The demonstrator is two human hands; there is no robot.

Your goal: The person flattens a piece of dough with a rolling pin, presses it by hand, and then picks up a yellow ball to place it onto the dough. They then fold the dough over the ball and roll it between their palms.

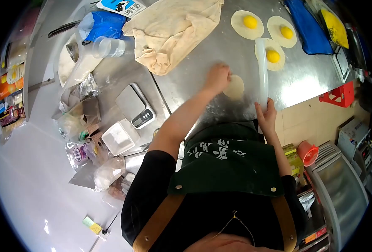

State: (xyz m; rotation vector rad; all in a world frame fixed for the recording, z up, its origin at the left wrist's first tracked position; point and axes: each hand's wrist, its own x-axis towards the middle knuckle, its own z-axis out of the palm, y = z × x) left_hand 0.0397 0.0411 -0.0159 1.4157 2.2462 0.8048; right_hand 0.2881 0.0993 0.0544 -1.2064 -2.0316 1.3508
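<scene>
My left hand (218, 78) is closed at the upper left edge of a small flat dough round (235, 88) on the metal worktop; its fingertips are partly hidden. My right hand (266, 114) grips the near end of a pale, translucent rolling pin (262, 63), which points away from me. The pin's far end overlaps the edge of a larger dough round (279, 63) with a yellow ball of filling (273, 56) on it. Farther back lie two more dough rounds (238, 30) (293, 40), each with a yellow ball in its middle.
A crumpled cream cloth (173, 35) lies at the back left of the worktop (194, 63). Leftward are a digital scale (136, 106), a white plastic tub (119, 138), a clear cup (109, 47) and several bags. A blue bag (310, 27) is at the back right, above a red basket (339, 95).
</scene>
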